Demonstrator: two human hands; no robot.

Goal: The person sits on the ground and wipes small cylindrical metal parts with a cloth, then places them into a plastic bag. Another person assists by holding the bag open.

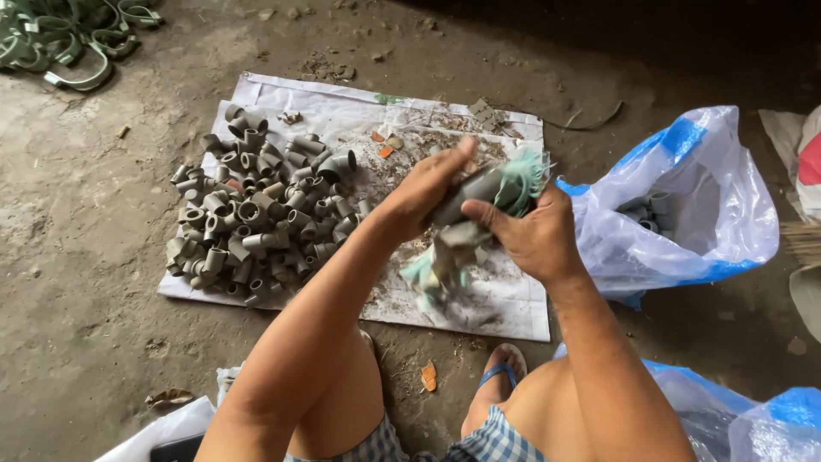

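At the upper left of the frame lies a bundle of green clamps [64, 38] on the dirt floor [77, 257]. Right of it, a white sheet [513, 312] carries a heap of grey pipe fittings [256, 222] on its left half; its right half holds only scattered debris. Bare floor surrounds the sheet's left and upper edges. Above the sheet's centre, the left hand [423, 192] closes around a grey fitting [470, 197], and the right hand [530, 235] presses a frayed green rag [522, 180] against it. At the right, an open white and blue plastic bag [727, 205] holds a few grey fittings [646, 214]; it touches the sheet's right edge.
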